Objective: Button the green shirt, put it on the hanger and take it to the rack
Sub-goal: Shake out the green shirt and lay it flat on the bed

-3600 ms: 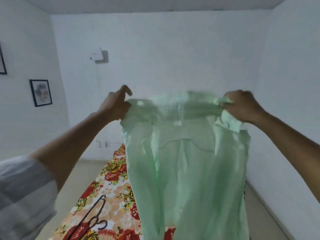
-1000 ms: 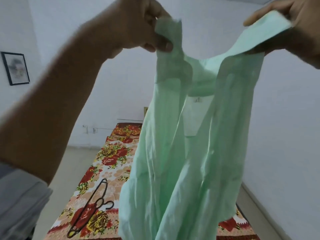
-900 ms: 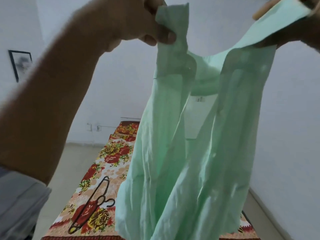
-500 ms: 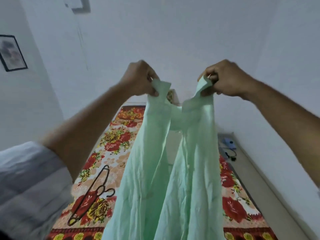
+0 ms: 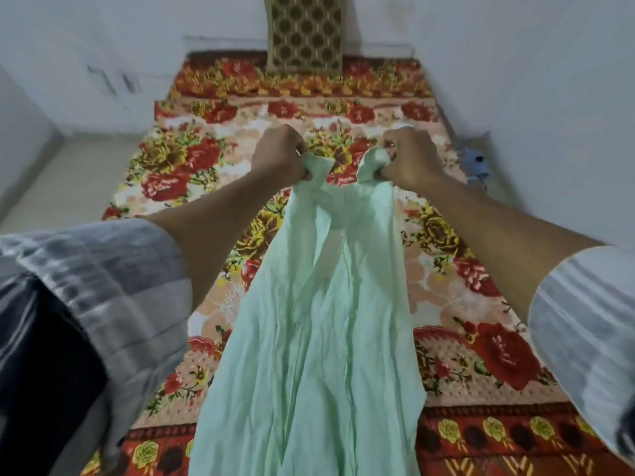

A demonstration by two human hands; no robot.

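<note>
- Lowered from head height a moment ago to chest level above the bed: green shirt (image 5: 316,324), gripped at its two collar ends.
- Tilted down as well: the view, taking in the floral bedsheet (image 5: 192,173) instead of the bare wall seen earlier.
- Gone from sight: the black hanger, visible on the sheet's near left half a second ago; probably hidden behind the left sleeve (image 5: 103,286), though cannot tell.
- Reads as a lay-down in progress, spreading the shirt flat on the bed for buttoning; no button fastened yet, as far as can be judged, so the task sits at its very start.
- Left hand (image 5: 280,156): fingers curled tight, bunching the left collar end in a fist.
- Right hand (image 5: 409,156): likewise curled, pinching the right collar end, a fold of cloth poking out between thumb and fingers.
- Between the two hands: a short slack span of collar, sagging, with the front opening below it parted.
- Below the hands: shirt body hanging in long creased folds toward the viewer, lower hem running out of the bottom edge; contact with the sheet not clear.
- Beyond the hands: patterned pillow (image 5: 305,32) upright against the far wall; a blurred blue object (image 5: 476,163) on the floor right of the bed.
</note>
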